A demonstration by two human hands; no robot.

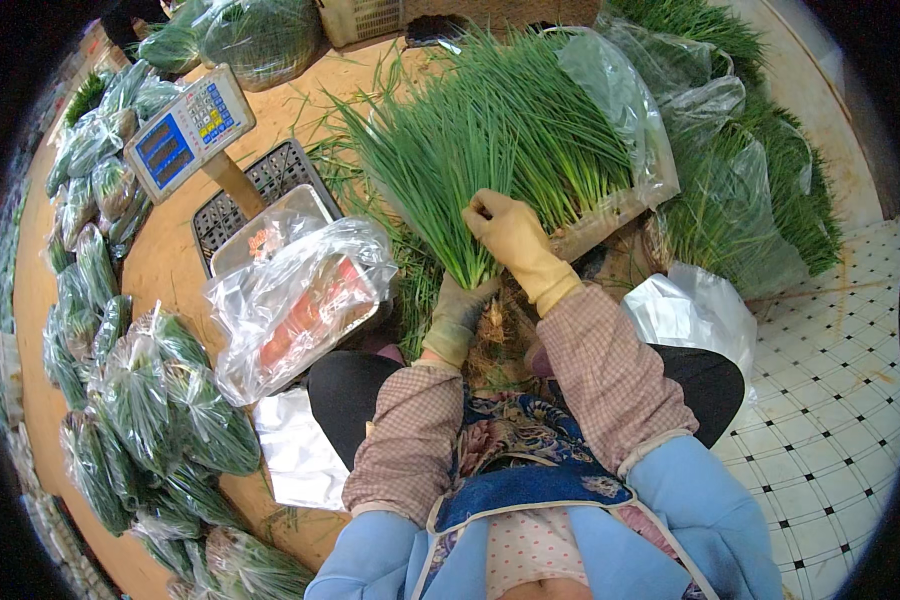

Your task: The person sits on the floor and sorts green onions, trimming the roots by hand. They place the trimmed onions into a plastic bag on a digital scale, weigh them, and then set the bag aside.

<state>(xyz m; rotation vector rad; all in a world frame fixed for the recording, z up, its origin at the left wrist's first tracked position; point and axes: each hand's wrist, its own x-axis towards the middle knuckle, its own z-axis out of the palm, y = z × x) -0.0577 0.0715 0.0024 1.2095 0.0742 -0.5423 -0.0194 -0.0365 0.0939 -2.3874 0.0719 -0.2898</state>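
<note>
A bunch of thin green onions stands fanned out in front of me, its leaves pointing away. My left hand, in a dirty work glove, grips the bunch low on the stalks. Pale roots hang out below that grip. My right hand, in a yellowish glove, is against the right side of the stalks with its fingers curled; whether a leaf is pinched there cannot be made out. Just beyond it, a large mass of loose green onions lies in an opened clear plastic bag.
To the left stands a digital scale with its display; plastic bags cover its tray. Several bagged green bundles line the far left. More bagged greens lie at right. A black plastic crate sits behind the scale.
</note>
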